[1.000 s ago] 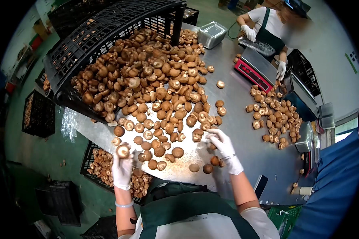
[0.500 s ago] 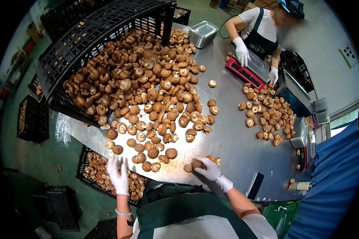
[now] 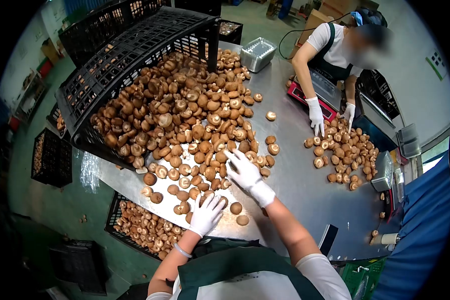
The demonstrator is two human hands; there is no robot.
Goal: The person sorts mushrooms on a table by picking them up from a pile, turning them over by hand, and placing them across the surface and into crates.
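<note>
Brown shiitake mushrooms (image 3: 177, 107) spill from a tipped black crate (image 3: 135, 50) across a metal table (image 3: 290, 200). My left hand (image 3: 206, 216), in a white glove, lies over several loose mushrooms near the front edge, fingers spread and touching them. My right hand (image 3: 245, 174), gloved too, reaches to the right side of the pile with its fingers stretched out and apart; its fingertips meet the mushrooms there. Two single mushrooms (image 3: 236, 208) sit between my right forearm and my left hand.
Below the table's left edge stands a black crate of mushrooms (image 3: 147, 225). Across the table, a co-worker's gloved hands (image 3: 316, 117) touch another mushroom heap (image 3: 352, 150) beside a red scale (image 3: 330, 111). Clear plastic boxes (image 3: 258, 54) stand at the back; a dark flat device (image 3: 328, 239) lies front right.
My left hand has come from above the lower crate onto the table mushrooms. My right hand left the front-edge mushrooms and moved forward to the pile. The co-worker's hands moved from scale to heap.
</note>
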